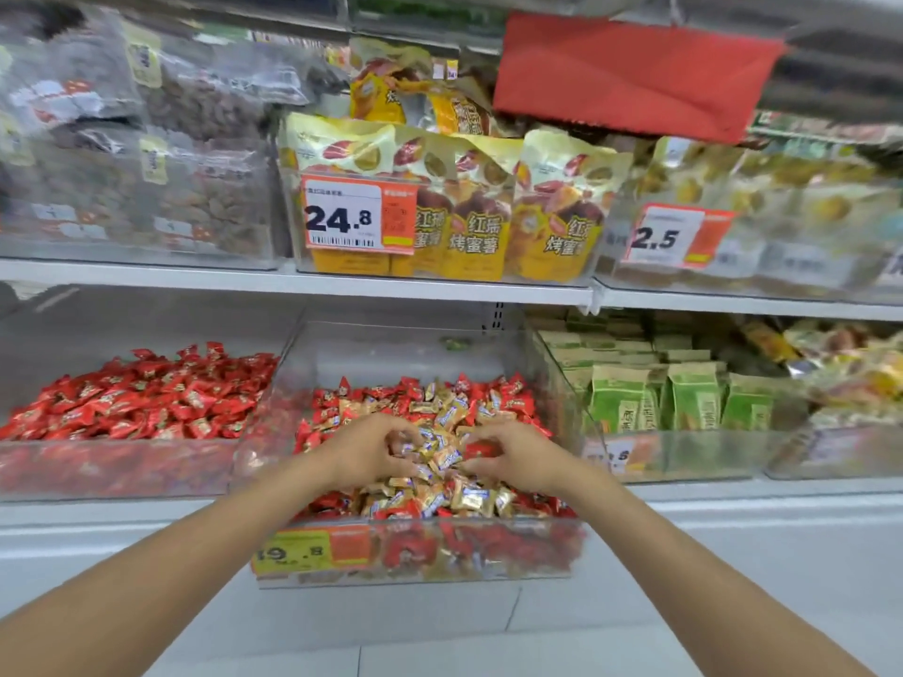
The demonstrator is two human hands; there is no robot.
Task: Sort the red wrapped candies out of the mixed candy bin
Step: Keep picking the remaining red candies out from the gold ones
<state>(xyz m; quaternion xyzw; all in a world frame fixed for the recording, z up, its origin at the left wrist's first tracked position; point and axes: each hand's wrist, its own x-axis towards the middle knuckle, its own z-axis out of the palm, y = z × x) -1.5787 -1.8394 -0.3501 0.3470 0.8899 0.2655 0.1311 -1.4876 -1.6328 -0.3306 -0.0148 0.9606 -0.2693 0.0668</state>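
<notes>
Fingers of the right hand curl with the thumb round a red candy, pinching it near the middle of the bin. Just beside it at 9 o'clock is the left hand, its fingers curled into the gold candies; whether they grip one I cannot tell. More red candies ring the gold heap, thickest from 12 to 3 o'clock and along the front wall at 6 o'clock. The bin's clear walls rise above the heap, and its open top leaves room beneath the shelf at 12 o'clock. A price tag sits on the front wall. A second bin of red candies stands just beside at 9 o'clock; green packets lie at 3 o'clock.
</notes>
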